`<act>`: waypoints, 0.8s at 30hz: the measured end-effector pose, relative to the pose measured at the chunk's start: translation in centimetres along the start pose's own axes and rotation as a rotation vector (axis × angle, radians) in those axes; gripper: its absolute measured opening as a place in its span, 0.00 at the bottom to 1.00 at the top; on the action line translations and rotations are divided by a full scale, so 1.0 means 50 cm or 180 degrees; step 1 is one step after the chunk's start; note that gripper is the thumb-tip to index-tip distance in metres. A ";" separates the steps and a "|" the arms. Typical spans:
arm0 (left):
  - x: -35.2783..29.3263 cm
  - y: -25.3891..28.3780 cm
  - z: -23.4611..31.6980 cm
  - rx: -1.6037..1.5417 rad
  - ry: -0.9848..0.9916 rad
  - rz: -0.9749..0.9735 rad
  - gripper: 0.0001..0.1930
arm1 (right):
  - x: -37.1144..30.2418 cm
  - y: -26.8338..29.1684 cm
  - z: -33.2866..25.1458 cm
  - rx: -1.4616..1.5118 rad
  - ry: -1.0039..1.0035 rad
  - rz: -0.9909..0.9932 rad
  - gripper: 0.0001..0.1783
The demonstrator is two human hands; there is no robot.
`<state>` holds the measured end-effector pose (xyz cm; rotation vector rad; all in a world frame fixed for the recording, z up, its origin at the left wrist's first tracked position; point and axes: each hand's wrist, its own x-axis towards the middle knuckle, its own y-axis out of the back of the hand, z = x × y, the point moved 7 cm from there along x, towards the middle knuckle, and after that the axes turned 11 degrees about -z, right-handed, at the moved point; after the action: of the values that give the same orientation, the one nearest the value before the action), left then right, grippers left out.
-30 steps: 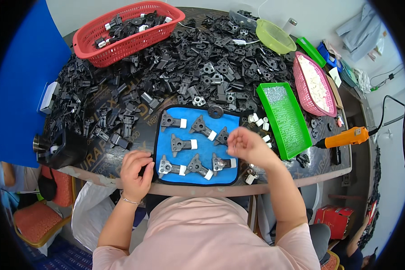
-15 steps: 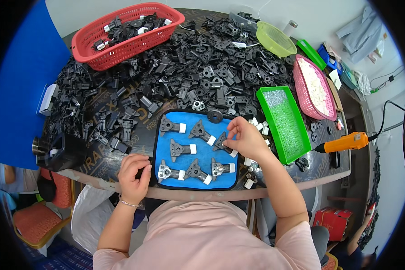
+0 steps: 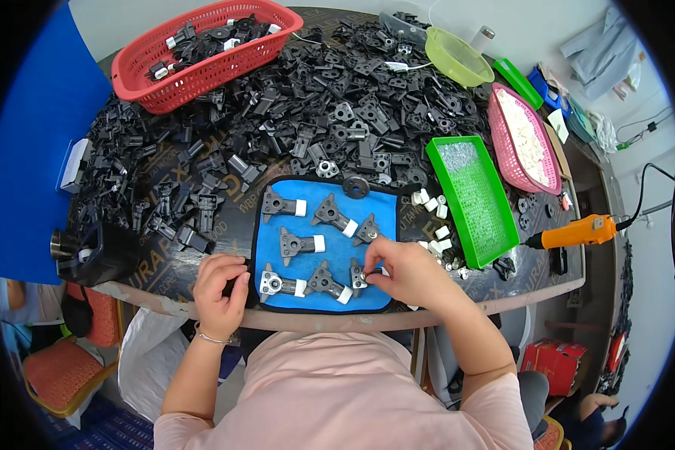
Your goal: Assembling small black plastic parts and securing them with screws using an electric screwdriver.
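At eleven o'clock from the blue mat (image 3: 345, 253), a red perforated basket (image 3: 202, 84) holds black plastic parts, some white-tipped. At two o'clock, a pink basket (image 3: 505, 150) holds white pieces (image 3: 530, 146); nearer, a green tray (image 3: 451, 202) holds small silvery pieces. White-ended black three-armed brackets (image 3: 300, 242) lie on the mat. The right hand (image 3: 409, 271) bends over one at half past four, thumb and forefinger narrowed; the left hand (image 3: 221, 296) rests at eight, fingers curled. Whether either grips anything, I cannot tell.
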<state>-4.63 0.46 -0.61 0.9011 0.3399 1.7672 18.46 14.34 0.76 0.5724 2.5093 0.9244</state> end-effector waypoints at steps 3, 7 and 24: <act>-0.001 0.001 0.001 -0.0004 -0.0020 -0.0001 0.04 | -0.001 -0.007 -0.003 -0.0078 0.0077 0.0074 0.13; -0.001 0.001 0.002 -0.0011 -0.0026 0.0012 0.04 | 0.001 -0.010 -0.004 -0.0175 0.0065 0.0043 0.14; -0.001 0.004 -0.006 -0.0044 0.0037 0.0081 0.05 | 0.090 0.002 0.045 0.1152 -0.0212 -0.0541 0.13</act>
<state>-4.99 0.41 -0.71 0.8894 0.3248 1.7967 15.83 17.83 -1.77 0.4765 2.6303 0.3845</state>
